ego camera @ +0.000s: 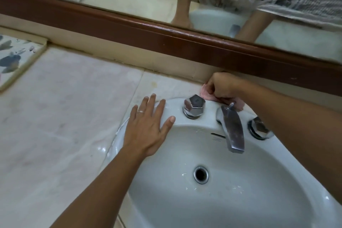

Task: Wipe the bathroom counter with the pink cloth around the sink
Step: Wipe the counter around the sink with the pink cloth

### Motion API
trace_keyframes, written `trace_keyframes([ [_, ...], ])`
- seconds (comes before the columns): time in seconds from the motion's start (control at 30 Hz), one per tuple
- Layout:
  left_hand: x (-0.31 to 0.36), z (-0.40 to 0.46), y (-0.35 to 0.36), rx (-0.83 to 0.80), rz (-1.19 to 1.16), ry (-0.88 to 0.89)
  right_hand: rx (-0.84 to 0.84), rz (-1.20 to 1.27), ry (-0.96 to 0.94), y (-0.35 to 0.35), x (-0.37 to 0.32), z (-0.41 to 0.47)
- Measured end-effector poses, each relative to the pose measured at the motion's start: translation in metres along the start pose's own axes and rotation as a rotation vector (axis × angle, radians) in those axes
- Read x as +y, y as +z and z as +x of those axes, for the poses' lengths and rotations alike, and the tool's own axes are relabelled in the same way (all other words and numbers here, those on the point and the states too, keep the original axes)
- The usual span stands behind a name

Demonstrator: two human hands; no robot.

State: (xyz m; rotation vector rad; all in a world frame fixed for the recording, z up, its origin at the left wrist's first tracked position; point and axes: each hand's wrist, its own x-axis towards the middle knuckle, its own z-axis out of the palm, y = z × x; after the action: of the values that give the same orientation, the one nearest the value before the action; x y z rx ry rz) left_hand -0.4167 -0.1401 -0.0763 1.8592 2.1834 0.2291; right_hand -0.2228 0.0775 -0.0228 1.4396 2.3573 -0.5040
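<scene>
Right hand (221, 86): fingers curled round the pink cloth (207, 93), bunching it and pressing it down behind the sink.
Pink cloth: crumpled on the narrow strip of counter between the back rim of the sink and the low wall ledge, just behind the left tap handle (194, 106) and the spout (232, 128); only small folds show, on either side of the hand.
Left hand (150, 127): flat, fingers straight and spread, holding nothing; palm rests on the back-left rim of the sink (118, 146), fingertips reaching onto the counter (61, 116). A ring sits on one finger.
Sink: white oval basin set into the counter's right part, drain (201, 174) near the middle.
Taps: two chrome handles on the sink's back edge, the spout between them; the right handle (260, 130) lies partly under the right forearm.
Counter: pale marbled stone, running left from the sink to a tile with blue marks (13, 59) at its far left corner.
Mirror frame (166, 40): dark brown wood along the back wall above the counter.
</scene>
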Motion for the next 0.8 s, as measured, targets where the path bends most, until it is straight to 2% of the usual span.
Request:
trace_keyframes([
  [0.23, -0.025, -0.012, -0.006, 0.002, 0.059, -0.043, 0.09, 0.122, -0.056, 0.005, -0.071, 0.026],
  [0.33, -0.028, -0.016, -0.007, 0.015, 0.044, -0.05, 0.007, 0.039, -0.161, 0.001, -0.1, 0.03],
  [0.43, -0.032, -0.023, -0.006, 0.031, 0.03, -0.061, -0.112, 0.008, -0.199, -0.003, -0.087, 0.028],
  [0.57, -0.035, -0.028, -0.006, 0.052, 0.0, -0.078, -0.022, -0.057, -0.165, -0.002, -0.09, 0.026],
  [0.7, -0.036, -0.028, -0.008, 0.078, -0.044, -0.111, 0.074, 0.114, -0.219, 0.004, -0.149, 0.041],
  [0.8, -0.05, -0.033, -0.013, 0.101, -0.089, -0.161, -0.051, 0.153, -0.346, 0.017, -0.17, 0.039],
])
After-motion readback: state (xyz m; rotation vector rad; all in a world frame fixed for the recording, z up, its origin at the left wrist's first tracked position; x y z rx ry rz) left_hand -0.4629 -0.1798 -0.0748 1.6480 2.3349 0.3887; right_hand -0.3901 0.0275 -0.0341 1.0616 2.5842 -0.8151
